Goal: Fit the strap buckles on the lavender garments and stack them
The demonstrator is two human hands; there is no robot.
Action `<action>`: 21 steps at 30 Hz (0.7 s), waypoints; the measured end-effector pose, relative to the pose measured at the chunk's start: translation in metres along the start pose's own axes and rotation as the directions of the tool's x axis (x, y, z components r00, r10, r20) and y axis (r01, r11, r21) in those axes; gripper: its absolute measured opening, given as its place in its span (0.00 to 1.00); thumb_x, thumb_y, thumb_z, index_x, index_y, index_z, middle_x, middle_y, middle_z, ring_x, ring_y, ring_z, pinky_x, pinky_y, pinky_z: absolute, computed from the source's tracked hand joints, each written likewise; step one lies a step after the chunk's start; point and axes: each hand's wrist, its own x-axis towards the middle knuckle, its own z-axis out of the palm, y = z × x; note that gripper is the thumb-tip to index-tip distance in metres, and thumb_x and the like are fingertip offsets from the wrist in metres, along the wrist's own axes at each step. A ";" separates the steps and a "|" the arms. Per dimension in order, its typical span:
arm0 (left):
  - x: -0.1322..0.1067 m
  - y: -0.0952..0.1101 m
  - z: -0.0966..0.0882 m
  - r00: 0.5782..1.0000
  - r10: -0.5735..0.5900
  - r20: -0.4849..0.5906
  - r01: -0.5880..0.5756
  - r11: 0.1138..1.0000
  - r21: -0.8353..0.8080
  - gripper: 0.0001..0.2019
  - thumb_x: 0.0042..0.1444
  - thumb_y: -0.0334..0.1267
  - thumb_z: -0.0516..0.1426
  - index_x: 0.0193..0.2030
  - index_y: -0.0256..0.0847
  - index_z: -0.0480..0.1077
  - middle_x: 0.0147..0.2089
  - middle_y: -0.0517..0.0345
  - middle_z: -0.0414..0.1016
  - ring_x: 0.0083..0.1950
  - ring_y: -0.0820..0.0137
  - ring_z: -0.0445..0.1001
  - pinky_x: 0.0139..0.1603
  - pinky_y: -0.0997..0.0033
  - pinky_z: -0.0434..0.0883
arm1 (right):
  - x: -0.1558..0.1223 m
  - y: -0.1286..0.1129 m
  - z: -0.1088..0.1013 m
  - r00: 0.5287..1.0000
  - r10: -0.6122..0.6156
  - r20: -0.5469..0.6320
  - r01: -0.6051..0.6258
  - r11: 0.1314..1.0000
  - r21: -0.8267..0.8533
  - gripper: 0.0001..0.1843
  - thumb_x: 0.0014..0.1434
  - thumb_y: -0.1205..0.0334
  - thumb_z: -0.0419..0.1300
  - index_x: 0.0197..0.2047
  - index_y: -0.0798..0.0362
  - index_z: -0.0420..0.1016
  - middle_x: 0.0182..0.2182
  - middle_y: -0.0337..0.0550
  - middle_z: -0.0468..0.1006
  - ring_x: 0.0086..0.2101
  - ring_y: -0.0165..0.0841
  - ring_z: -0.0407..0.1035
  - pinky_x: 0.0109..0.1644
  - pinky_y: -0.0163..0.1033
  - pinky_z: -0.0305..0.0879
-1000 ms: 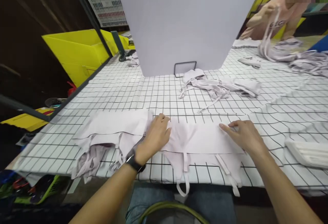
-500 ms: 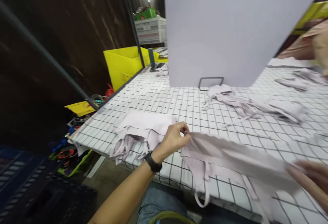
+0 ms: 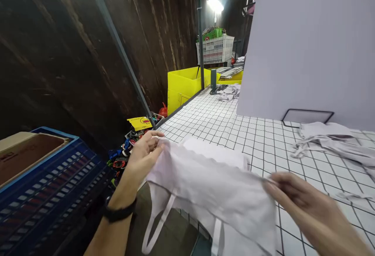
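Note:
A pale lilac strappy garment hangs stretched between my two hands, lifted off the gridded white table near its left end. My left hand pinches the garment's left top corner, out past the table's edge. My right hand grips the right top corner, fingers closed and somewhat blurred. Straps dangle below the garment. Under it on the table lies a stack of like garments.
A blue crate holding a brown box sits low at the left. A yellow bin stands by the wooden wall. A large white board stands on the table, with more lilac garments lying before it.
My view has swung left. Both hands have lifted the garment off the table and carried it left, over the stack at the table's left end.

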 end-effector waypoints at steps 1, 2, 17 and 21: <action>0.018 -0.013 0.006 1.000 0.002 0.019 -0.003 0.998 0.055 0.14 0.52 0.37 0.61 0.46 0.40 0.71 0.28 0.64 0.70 0.30 0.72 0.69 0.30 0.77 0.63 | 0.015 0.000 0.015 0.999 0.021 0.049 -0.021 1.000 -0.003 0.19 0.53 0.45 0.71 0.41 0.49 0.80 0.34 0.46 0.82 0.35 0.43 0.76 0.32 0.41 0.73; 0.036 -0.027 0.015 0.998 -0.026 0.050 0.019 0.992 0.126 0.12 0.52 0.35 0.59 0.45 0.40 0.71 0.27 0.65 0.68 0.29 0.73 0.68 0.30 0.77 0.63 | 0.029 0.001 0.030 0.995 0.042 0.093 -0.040 0.999 -0.022 0.18 0.54 0.44 0.70 0.40 0.49 0.80 0.32 0.45 0.82 0.33 0.42 0.76 0.31 0.41 0.72; 0.099 -0.088 0.104 0.980 -0.026 0.199 -0.092 0.822 0.561 0.19 0.50 0.21 0.54 0.47 0.39 0.74 0.51 0.46 0.78 0.55 0.58 0.75 0.57 0.56 0.68 | 0.090 0.045 0.083 0.990 -0.091 -0.107 0.030 0.884 -0.467 0.11 0.59 0.54 0.55 0.41 0.50 0.73 0.30 0.47 0.79 0.31 0.44 0.74 0.40 0.48 0.69; 0.085 -0.071 0.096 0.986 0.114 0.120 -0.164 0.763 0.625 0.17 0.57 0.27 0.52 0.52 0.36 0.72 0.61 0.33 0.69 0.58 0.45 0.73 0.56 0.37 0.68 | 0.074 0.045 0.064 0.983 -0.155 -0.095 0.081 0.840 -0.536 0.12 0.62 0.60 0.55 0.47 0.49 0.74 0.41 0.48 0.81 0.37 0.40 0.77 0.43 0.44 0.74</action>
